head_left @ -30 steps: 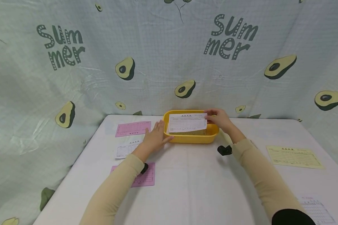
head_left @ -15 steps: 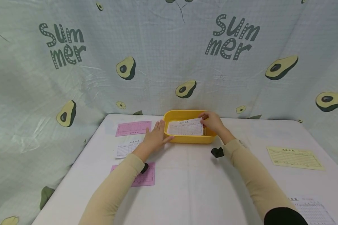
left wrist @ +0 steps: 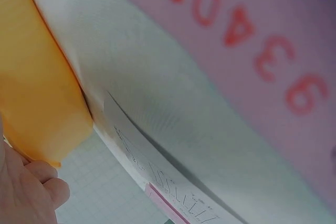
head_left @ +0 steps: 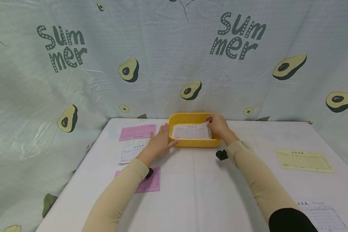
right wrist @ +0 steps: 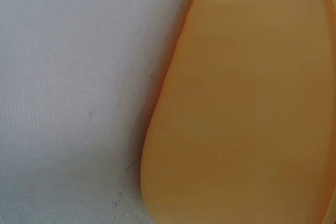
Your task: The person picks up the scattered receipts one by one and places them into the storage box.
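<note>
Landmark: one shallow, round-cornered tray of glossy yellow plastic (head_left: 195,143), at the far side of a table laid with white cloth (head_left: 188,199).

Item: one white rectangular paper slip with printed grid (head_left: 191,132), inside the tray, toward its left and middle, right corner slightly raised.

Right hand (head_left: 217,125): over the tray's right end, thumb and fingers pinching the slip's upper right corner; most of the sheet lies leftward of the fingertips. The right wrist view shows no fingers.

Left hand (head_left: 159,141): fingers extended, grasping nothing, laid against the tray's left end, thumb spread toward its near corner.

Step in hand, as judged: settling the slip in the tray. The next move would call for lowering the corner and loosening the pinch, the tray kept steady.

Also recorded: left of the tray, a pink printed slip (head_left: 137,132); nearer, a second white slip (head_left: 131,154); nearer again, a second pink slip (head_left: 152,182), partly under the left sleeve (head_left: 119,196). Well right of the tray, a pale yellow slip (head_left: 304,160).
</note>
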Motion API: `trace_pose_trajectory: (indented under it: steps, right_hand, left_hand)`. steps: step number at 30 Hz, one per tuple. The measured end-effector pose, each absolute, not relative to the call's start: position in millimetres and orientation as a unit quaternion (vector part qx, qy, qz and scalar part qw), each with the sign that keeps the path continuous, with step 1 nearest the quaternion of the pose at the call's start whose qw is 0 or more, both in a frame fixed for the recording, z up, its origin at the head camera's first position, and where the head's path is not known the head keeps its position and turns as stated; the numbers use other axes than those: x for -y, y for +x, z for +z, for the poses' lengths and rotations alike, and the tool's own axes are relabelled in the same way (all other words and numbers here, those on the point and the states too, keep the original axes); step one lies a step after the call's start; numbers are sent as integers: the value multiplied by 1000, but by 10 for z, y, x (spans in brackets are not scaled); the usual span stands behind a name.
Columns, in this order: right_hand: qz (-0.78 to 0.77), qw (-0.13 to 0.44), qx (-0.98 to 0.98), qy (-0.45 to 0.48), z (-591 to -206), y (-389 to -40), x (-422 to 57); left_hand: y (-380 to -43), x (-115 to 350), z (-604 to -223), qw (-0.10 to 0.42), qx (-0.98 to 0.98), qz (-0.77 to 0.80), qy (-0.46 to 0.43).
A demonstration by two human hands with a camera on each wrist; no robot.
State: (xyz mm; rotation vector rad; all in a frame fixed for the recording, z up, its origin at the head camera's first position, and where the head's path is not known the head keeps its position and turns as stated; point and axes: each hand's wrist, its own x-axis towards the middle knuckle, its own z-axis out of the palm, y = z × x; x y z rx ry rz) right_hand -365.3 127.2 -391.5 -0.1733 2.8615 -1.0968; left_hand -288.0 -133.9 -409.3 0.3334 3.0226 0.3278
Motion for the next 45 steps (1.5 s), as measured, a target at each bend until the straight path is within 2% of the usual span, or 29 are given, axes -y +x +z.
trace_pose_trajectory:
  steps: [9,20,33,45]
  right_hand:
    - [-315,55,-945,-67,-3898,-3674,-1286]
    - [-289,43,-951,-97,-3745,-3661,-1479]
    - [-300,22,-941,-157,-3589,-3465,-1753]
    - [-306,18,-936,-171,-3519,-3257,-2082]
  left_hand:
    - [-2866,1325,-4068,40,-988,103,111]
    - [-2857,1312,-4068,43,-989,95,106]
    - [-2830,1302,-4060,45,-989,99,102]
    - [-2872,1335,-4114,42,-988,104,108]
